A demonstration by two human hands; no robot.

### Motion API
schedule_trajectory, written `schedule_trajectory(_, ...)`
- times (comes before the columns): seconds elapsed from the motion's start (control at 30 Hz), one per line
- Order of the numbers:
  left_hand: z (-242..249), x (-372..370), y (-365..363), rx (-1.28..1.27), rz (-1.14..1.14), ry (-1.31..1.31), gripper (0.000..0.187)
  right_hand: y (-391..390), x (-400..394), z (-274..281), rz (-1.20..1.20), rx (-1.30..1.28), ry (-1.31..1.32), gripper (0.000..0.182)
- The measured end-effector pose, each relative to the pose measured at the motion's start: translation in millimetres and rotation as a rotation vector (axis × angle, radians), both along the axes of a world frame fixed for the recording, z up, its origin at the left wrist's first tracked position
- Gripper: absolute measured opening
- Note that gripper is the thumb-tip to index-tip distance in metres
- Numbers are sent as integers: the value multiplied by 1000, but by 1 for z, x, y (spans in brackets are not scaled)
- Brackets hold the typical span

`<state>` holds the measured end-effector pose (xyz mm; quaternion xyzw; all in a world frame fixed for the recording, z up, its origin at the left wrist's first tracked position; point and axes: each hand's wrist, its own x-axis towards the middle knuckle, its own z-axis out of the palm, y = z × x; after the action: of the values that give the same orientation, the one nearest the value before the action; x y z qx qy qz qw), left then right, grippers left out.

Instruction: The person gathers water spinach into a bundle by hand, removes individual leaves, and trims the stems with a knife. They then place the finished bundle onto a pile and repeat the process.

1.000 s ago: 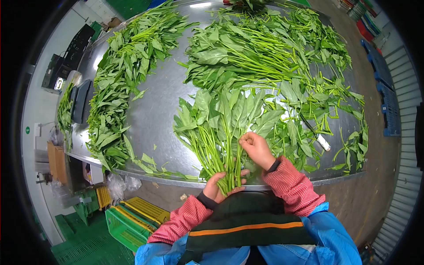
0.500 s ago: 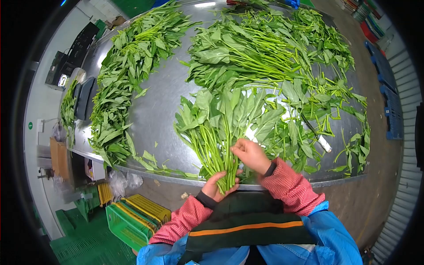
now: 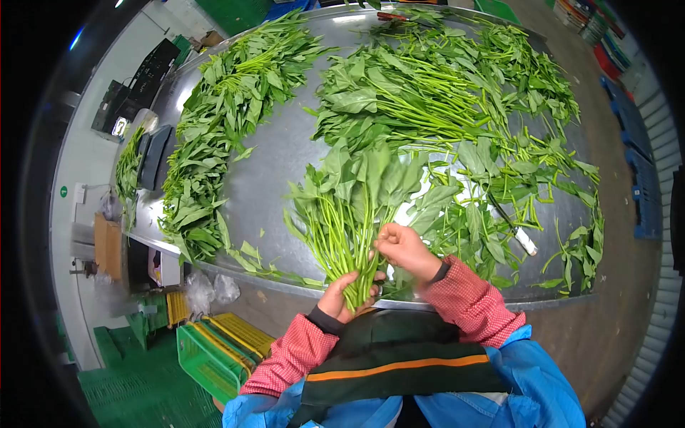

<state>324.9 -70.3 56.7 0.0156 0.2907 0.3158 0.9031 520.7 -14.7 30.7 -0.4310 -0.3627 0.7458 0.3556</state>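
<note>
My left hand (image 3: 342, 294) is wrapped round the lower stems of a bunch of water spinach (image 3: 342, 228), whose leaves fan out away from me over the table's near edge. My right hand (image 3: 402, 247) is at the right side of the bunch, its fingers pinched together by the stems. What those fingers hold, if anything, is too small to make out. Right of that hand, a knife with a white-wrapped handle (image 3: 526, 241) lies among loose leaves and cut stems (image 3: 474, 225).
The metal table (image 3: 267, 164) carries a large pile of water spinach (image 3: 407, 93) at the back and a long row of bunches (image 3: 214, 143) on the left. A dark scale (image 3: 153, 157) stands beyond that row. Green and yellow crates (image 3: 214, 353) sit on the floor at lower left.
The view has shifted slightly. The bunch leans a little further left in my left hand, and my right hand stays pinched close beside its stems.
</note>
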Motion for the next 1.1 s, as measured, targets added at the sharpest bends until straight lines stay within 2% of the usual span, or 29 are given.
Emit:
schedule_trajectory(0.13,2,10,1,-21,56,92,41,-7,6,12,-30,4,70,9)
schedule_trajectory(0.23,-15,11,-3,-66,46,193,34,-16,-1,8,-42,232,112,10)
schedule_trajectory(0.27,-25,8,-6,-71,48,175,29,-21,1,5,70,282,-80,11)
schedule_trajectory(0.37,-21,25,-7,-150,123,388,29,-44,-2,63,324,534,-181,11)
schedule_trajectory(0.4,-28,23,-8,-111,118,253,29,-49,-2,67,426,571,-83,11)
schedule_trajectory(0.43,-35,22,-7,-36,139,257,29,-52,-2,71,526,609,17,12)
schedule_trajectory(0.47,-39,19,-9,-9,77,404,29,-55,9,80,355,310,282,9)
schedule_trajectory(0.5,-32,19,-9,17,18,551,28,-47,20,73,65,253,362,10)
schedule_trajectory(0.53,-20,17,-8,119,-1,557,26,-34,34,62,-227,192,438,10)
schedule_trajectory(0.57,-7,18,-7,175,9,668,13,-18,56,51,-356,47,466,12)
schedule_trajectory(0.6,1,16,-6,418,-18,873,15,-6,71,38,-481,-96,492,15)
schedule_trajectory(0.63,6,11,-5,665,-43,1075,17,-3,71,29,-401,-233,438,15)
schedule_trajectory(0.67,-5,-5,-3,1015,-66,1272,26,-5,69,18,-319,-369,379,15)
schedule_trajectory(0.7,14,-13,6,1336,-177,1546,38,-11,65,-3,-236,-509,316,16)
schedule_trajectory(0.73,23,-23,15,1526,-197,1654,46,-10,62,-59,-2,-457,370,20)
schedule_trajectory(0.77,30,-33,23,1721,-218,1757,54,-11,56,-70,36,-467,463,19)
schedule_trajectory(0.83,39,-56,32,1718,-310,2009,62,-1,45,-47,16,-441,578,19)
schedule_trajectory(0.87,35,-72,36,1825,-220,2051,62,10,38,-33,2,-402,608,19)
schedule_trajectory(0.9,34,-85,35,1826,-201,2149,61,23,36,-15,-4,-357,608,19)
schedule_trajectory(1.03,31,-112,28,1715,151,2264,59,52,15,26,30,-87,526,21)
schedule_trajectory(1.1,29,-119,24,1599,304,2289,60,58,6,35,5,419,284,17)
